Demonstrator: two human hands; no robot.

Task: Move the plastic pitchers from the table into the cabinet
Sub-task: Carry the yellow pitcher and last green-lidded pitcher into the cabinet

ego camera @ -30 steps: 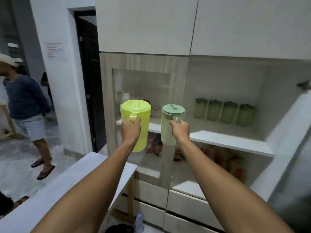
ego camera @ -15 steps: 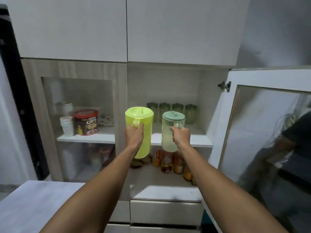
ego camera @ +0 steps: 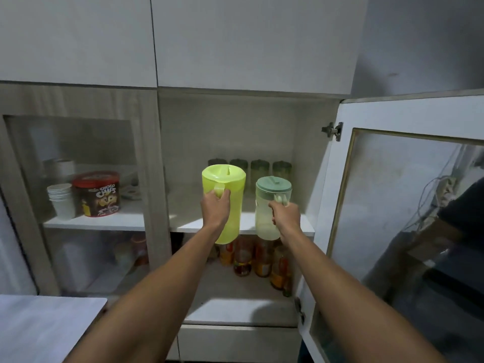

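Note:
I hold two plastic pitchers up in front of the open cabinet. My left hand [ego camera: 215,207] grips the handle of the lime-yellow pitcher [ego camera: 230,203]. My right hand [ego camera: 285,218] grips the handle of the pale pitcher with a green lid [ego camera: 271,205]. Both pitchers hang upright in the air just in front of the edge of the white upper shelf [ego camera: 191,221], their bases lower than the shelf surface. Neither touches the shelf.
Several dark green jars [ego camera: 262,167] stand at the back of that shelf. Bottles [ego camera: 251,258] fill the shelf below. The glass cabinet door [ego camera: 408,231] stands open on the right. Behind the shut left glass door are a Choco Chips tub [ego camera: 97,193] and stacked cups [ego camera: 62,201]. A white table corner [ego camera: 44,326] lies lower left.
I have come closer to the cabinet and now face its open compartment squarely. Both pitchers have moved forward to the shelf edge, still held by their handles.

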